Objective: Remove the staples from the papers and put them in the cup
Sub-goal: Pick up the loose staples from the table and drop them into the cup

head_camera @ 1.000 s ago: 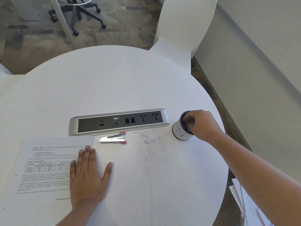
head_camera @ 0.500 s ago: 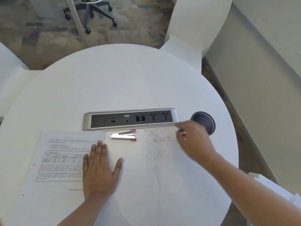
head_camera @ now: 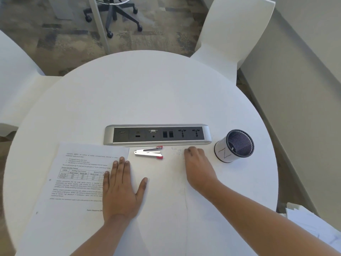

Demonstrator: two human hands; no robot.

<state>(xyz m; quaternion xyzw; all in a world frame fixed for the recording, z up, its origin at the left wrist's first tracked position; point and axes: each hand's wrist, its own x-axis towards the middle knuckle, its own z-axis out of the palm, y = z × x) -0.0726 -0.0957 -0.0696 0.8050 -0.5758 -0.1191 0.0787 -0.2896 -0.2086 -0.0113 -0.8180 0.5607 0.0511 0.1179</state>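
Loose staples (head_camera: 177,152), faint specks, lie beside the power strip (head_camera: 156,134); the right hand (head_camera: 198,168) curls over them, fingertips hidden, grip unclear. The mesh cup (head_camera: 235,145) stands at its 2 o'clock. At 9 o'clock, the left hand (head_camera: 120,191) lies flat, fingers straight, on papers (head_camera: 77,178) running 1 to 7 o'clock.

An office meeting area. A round white desk (head_camera: 166,93) has a built-in power and data socket strip (head_camera: 157,134) at its centre, with moulded white chairs (head_camera: 234,28) around it. On the far patterned carpet (head_camera: 55,34) stands a wheeled swivel chair base (head_camera: 114,13).
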